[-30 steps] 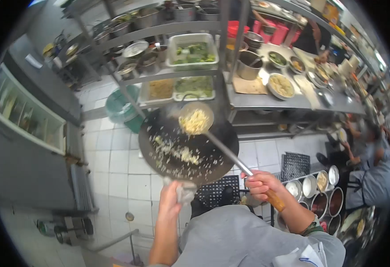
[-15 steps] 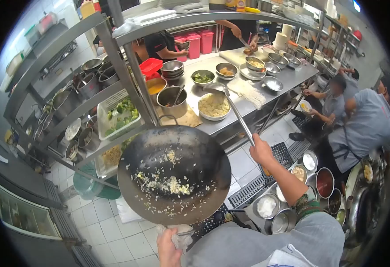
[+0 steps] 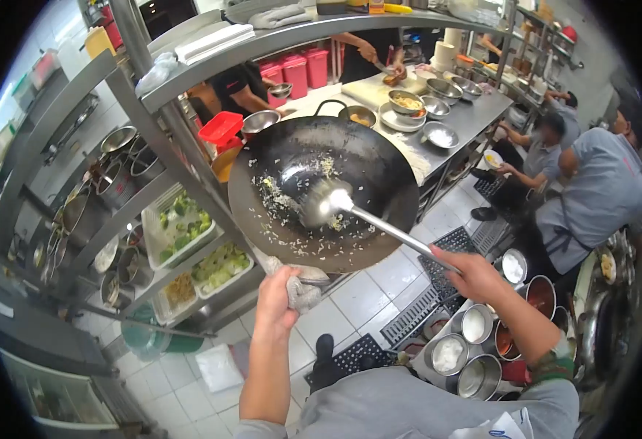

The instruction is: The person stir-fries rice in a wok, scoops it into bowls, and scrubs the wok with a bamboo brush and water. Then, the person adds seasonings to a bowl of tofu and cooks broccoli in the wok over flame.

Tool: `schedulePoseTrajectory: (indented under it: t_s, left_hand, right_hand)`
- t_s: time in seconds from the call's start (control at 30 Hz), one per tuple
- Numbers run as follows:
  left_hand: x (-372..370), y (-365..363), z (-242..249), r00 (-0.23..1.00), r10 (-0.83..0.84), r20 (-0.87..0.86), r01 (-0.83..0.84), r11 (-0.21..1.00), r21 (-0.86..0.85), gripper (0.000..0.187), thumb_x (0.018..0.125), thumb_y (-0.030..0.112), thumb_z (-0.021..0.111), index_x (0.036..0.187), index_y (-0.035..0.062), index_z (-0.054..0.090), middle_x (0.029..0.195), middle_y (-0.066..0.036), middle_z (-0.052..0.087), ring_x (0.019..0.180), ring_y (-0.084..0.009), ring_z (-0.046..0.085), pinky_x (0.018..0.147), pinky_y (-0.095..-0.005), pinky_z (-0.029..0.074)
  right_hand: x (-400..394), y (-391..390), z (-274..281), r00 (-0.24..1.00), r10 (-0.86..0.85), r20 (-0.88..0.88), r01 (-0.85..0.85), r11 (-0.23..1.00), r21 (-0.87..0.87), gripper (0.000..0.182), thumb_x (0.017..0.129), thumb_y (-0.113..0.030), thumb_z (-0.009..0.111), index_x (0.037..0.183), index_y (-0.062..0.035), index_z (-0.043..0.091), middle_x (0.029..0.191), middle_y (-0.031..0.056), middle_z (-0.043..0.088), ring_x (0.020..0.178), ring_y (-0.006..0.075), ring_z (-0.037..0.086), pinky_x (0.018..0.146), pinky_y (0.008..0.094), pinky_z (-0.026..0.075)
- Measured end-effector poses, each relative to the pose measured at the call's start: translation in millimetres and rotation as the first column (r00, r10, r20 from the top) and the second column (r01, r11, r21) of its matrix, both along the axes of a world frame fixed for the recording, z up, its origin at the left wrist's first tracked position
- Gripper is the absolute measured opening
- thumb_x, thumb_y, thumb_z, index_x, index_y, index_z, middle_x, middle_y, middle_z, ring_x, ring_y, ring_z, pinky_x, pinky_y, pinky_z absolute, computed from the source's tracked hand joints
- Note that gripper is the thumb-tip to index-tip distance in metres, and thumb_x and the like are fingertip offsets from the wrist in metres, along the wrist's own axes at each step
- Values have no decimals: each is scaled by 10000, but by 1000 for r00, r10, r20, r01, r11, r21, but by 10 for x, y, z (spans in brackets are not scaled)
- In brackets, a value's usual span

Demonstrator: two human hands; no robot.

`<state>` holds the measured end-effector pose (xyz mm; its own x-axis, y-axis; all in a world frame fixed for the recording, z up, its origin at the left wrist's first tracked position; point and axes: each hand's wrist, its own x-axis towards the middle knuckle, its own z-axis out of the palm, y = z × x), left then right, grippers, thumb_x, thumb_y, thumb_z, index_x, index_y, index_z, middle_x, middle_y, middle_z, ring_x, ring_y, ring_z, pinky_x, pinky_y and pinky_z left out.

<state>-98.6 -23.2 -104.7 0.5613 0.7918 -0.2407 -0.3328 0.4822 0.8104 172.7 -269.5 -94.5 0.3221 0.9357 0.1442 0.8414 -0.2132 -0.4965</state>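
Note:
A large dark wok is tilted up in front of me, its far loop handle near the counter. My left hand is closed round the wok's near edge through a grey cloth. Grains of rice with yellowish bits are scattered over the wok's inside. In my right hand is the long metal handle of a wok ladle. The ladle's head is inside the wok, over the rice, and blurred by motion. The wok hides part of the counter and the bowls behind it.
Beyond the wok is a steel counter with bowls. A shelf frame rises at left above broccoli. Pots of ingredients stand at lower right. Co-workers are at right, and another person's hands work at the back.
The wok has moved up and to the right with my left hand. The ladle has gone from the rice bowl on the counter into the wok. My view has shifted.

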Motion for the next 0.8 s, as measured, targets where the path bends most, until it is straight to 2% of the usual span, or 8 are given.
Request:
schedulePoseTrajectory:
  t_s: [0.13, 0.2, 0.27, 0.5, 0.6, 0.67, 0.73, 0.8]
  left_hand:
    - [234, 525, -100, 998, -33, 58, 34, 999, -19, 169, 798, 83, 570, 919, -32, 597, 841, -118, 646, 715, -236, 654, 633, -366, 555]
    - [268, 656, 27, 998, -55, 27, 54, 998, 11, 161, 797, 81, 567, 904, -37, 595, 825, -119, 642, 695, -231, 652, 606, -361, 551]
    - [293, 784, 148, 997, -74, -12, 75, 996, 42, 155, 797, 80, 564, 889, -42, 592, 809, -120, 638, 674, -227, 650, 579, -356, 548]
    - [466, 1443, 657, 989, -127, -70, 140, 962, 234, 129, 806, 44, 483, 880, -40, 546, 764, -111, 614, 612, -218, 632, 467, -323, 513]
    - [739, 1735, 698, 999, 38, 24, -45, 897, 440, 184, 784, 18, 479, 962, -25, 497, 793, -120, 604, 558, -191, 594, 430, -314, 476]
    - [970, 2123, 494, 998, 63, 18, -64, 860, 506, 255, 765, 1, 481, 1018, -36, 475, 829, -133, 603, 521, -175, 565, 418, -316, 460]
    - [1255, 2529, 236, 912, 345, 222, -384, 529, 757, 281, 765, -13, 483, 1045, -16, 461, 850, -136, 588, 539, -178, 571, 419, -308, 457]
    - [1155, 2371, 307, 959, 260, 114, -263, 662, 702, 271, 774, 3, 486, 1044, -12, 468, 842, -131, 596, 562, -181, 583, 431, -307, 468]
  right_hand:
    - [80, -338, 489, 979, -201, -14, 197, 968, -155, 590, 794, -16, 595, 1333, -245, 521, 934, 216, 646, 797, 345, 651, 734, 366, 505]
    - [223, -8, 321, 990, -88, 108, 69, 983, 168, 600, 807, -37, 599, 1353, -262, 496, 876, 222, 638, 754, 358, 637, 703, 373, 497]
    - [64, 596, 327, 958, -266, -104, 271, 962, 35, 610, 808, -49, 601, 1366, -260, 475, 873, 224, 638, 766, 366, 636, 707, 399, 494]
    - [-291, 771, -167, 962, -272, 14, 265, 945, 192, 596, 819, -42, 583, 1366, -251, 468, 941, 208, 651, 820, 377, 636, 748, 403, 508]
    - [-367, 524, -117, 952, -303, -48, 307, 929, 206, 596, 803, -32, 591, 1359, -216, 480, 986, 193, 654, 848, 367, 639, 758, 374, 518]
    - [-429, 547, 141, 908, -418, -21, 419, 908, 12, 572, 815, -50, 594, 1355, -202, 485, 981, 196, 657, 816, 370, 641, 742, 382, 509]
    - [-512, 568, 153, 896, -442, -31, 443, 897, 7, 565, 833, -76, 601, 1367, -202, 468, 943, 195, 663, 758, 374, 636, 720, 388, 496]
    - [-658, 546, 60, 862, -473, -185, 500, 854, 144, 609, 818, -42, 626, 1382, -198, 456, 961, 198, 667, 732, 284, 643, 711, 354, 494]
